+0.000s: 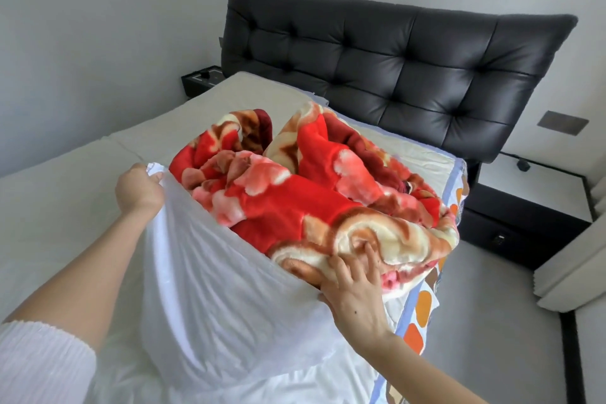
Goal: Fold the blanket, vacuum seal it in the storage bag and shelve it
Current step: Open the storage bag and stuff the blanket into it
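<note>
**Red blanket half inside storage bag on bed**

The left hand (139, 188) pinches a bunched corner of the white storage bag (210, 289) at its mouth, fingers curled round the film and lifting it at 10 o'clock from the blanket. The right hand (355, 289) lies at 5 o'clock from the bundle, fingers spread and pressing into the plush, with the thumb under the bag's rim; whether the thumb pinches that rim cannot be told.

The blanket (295, 193), red with cream and brown swirls, is loosely bunched, not neatly folded. It sits on the bed (65, 200), its near end tucked under the bag's open mouth and the rest bare. Its long axis runs from 7 o'clock to 1 o'clock, far end toward the black tufted headboard (410, 69).

Beneath the bundle lies a pale sheet with a blue edge and orange and brown spots (423, 305), hanging over the bed's side at 4 o'clock. A black nightstand (201, 77) stands at 11 o'clock, a white-topped one (537, 180) at 3 o'clock, a small dark object on each; what they are is too small to tell. The bag's closed end runs out of frame at 6 o'clock, and a white ribbed sleeve (42, 364) is cut off at 8 o'clock.
</note>
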A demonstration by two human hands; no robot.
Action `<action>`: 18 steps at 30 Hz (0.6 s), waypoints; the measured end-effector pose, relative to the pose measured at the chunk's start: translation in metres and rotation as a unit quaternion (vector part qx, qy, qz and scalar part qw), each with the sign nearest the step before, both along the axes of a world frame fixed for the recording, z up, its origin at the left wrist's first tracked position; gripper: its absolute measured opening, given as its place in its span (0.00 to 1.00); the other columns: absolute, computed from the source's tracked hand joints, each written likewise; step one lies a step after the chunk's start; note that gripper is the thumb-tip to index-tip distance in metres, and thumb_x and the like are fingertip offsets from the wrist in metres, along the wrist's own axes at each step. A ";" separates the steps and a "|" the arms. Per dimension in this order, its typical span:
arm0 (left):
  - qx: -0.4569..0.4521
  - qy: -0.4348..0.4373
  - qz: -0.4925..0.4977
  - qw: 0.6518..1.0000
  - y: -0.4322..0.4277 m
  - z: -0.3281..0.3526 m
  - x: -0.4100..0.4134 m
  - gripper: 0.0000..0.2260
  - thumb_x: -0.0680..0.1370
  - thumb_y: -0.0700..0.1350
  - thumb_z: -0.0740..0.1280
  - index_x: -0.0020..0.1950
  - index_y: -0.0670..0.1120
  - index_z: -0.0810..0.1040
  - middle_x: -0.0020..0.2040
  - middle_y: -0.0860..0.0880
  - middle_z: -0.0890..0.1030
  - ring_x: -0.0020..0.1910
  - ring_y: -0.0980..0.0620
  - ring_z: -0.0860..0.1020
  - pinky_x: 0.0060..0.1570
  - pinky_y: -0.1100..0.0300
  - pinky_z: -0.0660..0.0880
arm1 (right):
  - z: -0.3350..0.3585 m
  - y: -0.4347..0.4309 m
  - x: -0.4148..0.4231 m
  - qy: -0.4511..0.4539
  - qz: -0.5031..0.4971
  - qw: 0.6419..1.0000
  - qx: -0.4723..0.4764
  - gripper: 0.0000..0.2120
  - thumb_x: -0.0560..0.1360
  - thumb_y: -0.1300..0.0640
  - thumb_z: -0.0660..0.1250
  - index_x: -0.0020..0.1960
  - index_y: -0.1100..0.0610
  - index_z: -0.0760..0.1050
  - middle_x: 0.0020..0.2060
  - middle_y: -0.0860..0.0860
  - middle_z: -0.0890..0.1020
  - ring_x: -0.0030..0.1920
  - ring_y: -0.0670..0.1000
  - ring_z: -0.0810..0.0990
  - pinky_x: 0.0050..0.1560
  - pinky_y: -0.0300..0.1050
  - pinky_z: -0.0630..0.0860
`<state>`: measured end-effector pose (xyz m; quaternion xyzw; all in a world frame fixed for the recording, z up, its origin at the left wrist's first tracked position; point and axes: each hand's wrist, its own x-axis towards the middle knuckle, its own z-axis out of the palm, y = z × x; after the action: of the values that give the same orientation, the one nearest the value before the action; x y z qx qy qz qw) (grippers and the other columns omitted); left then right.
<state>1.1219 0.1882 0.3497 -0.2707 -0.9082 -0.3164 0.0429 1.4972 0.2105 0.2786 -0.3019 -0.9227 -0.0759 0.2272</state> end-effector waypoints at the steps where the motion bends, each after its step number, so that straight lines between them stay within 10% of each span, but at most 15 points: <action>1: 0.009 -0.003 -0.010 1.000 -0.001 0.003 0.000 0.13 0.80 0.39 0.62 0.59 0.31 0.73 0.58 0.31 0.76 0.58 0.33 0.73 0.52 0.48 0.69 | -0.003 0.001 0.001 0.014 0.004 1.000 0.016 0.46 0.66 0.61 0.74 0.73 0.35 0.54 0.44 0.46 0.71 0.49 0.51 0.72 0.56 0.56 0.64; 10: 0.017 0.126 -0.104 0.986 -0.030 0.056 -0.001 0.10 0.80 0.40 0.61 0.47 0.32 0.73 0.42 0.31 0.78 0.43 0.33 0.75 0.37 0.53 0.63 | 0.060 0.063 0.021 0.078 0.124 0.971 0.192 0.11 0.61 0.70 0.73 0.31 0.58 0.73 0.33 0.50 0.77 0.32 0.54 0.73 0.43 0.49 0.63; 18: 0.042 0.151 -0.081 0.984 -0.051 0.099 0.019 0.09 0.80 0.37 0.59 0.49 0.30 0.73 0.44 0.28 0.77 0.46 0.30 0.75 0.39 0.49 0.65 | 0.133 0.096 0.024 0.171 0.099 0.957 0.214 0.10 0.72 0.62 0.64 0.33 0.62 0.76 0.34 0.53 0.79 0.32 0.57 0.75 0.43 0.51 0.65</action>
<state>1.1406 0.1370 0.4491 -0.3859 -0.8523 -0.3124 0.1646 1.5207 0.3065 0.4120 -0.1621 -0.8572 -0.1963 0.4476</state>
